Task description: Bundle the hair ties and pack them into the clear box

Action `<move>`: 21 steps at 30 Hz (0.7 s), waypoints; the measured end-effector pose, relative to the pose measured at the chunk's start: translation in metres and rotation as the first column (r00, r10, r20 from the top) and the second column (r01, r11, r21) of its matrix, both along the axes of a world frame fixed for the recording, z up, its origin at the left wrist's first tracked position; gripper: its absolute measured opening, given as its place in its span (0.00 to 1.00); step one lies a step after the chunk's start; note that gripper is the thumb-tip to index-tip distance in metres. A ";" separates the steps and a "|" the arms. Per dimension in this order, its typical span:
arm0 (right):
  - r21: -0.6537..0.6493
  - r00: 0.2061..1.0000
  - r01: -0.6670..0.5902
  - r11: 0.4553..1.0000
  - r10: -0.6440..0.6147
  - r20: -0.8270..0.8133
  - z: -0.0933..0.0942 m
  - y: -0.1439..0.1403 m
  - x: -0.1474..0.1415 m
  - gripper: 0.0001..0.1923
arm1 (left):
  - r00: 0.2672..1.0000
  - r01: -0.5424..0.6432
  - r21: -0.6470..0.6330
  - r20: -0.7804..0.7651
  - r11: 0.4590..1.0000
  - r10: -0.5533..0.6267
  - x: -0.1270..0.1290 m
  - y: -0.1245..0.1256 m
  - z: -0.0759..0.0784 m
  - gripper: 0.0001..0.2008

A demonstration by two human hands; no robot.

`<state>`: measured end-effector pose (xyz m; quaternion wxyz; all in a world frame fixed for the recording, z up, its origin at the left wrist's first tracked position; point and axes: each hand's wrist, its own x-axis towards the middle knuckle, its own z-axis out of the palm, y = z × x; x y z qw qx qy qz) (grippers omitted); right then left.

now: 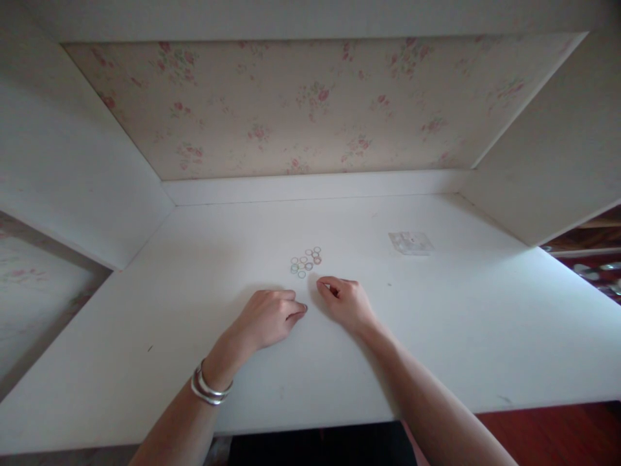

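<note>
We rest both hands on the white desk (194, 362). Our left hand (269, 318) lies knuckles up with fingers curled in and thumb against the forefinger; whether anything sits between them we cannot tell. Our right hand (344, 301) is curled the same way, its fingertips hidden underneath. Just beyond both hands lies a small cluster of coloured rings (305, 261), too small to make out singly. Further right sits a clear flat packet (411, 243), its contents unreadable. Silver bangles (209, 388) circle our left wrist
</note>
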<state>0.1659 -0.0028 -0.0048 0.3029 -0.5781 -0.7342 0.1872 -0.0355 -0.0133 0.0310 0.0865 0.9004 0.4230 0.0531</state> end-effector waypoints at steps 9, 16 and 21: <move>-0.056 0.979 -0.044 0.997 0.055 0.195 0.006 0.007 -0.014 0.17 | 0.948 -0.264 -0.030 0.179 0.964 0.265 -0.012 0.018 -0.001 0.13; -0.101 0.949 -0.102 0.990 0.127 0.290 0.010 0.009 -0.018 0.16 | 0.940 -0.331 -0.051 0.070 0.942 0.334 -0.018 0.026 -0.011 0.14; -0.086 0.940 -0.133 0.987 0.153 0.305 0.010 0.008 -0.015 0.14 | 0.940 -0.334 -0.038 0.059 0.942 0.336 -0.017 0.025 -0.013 0.15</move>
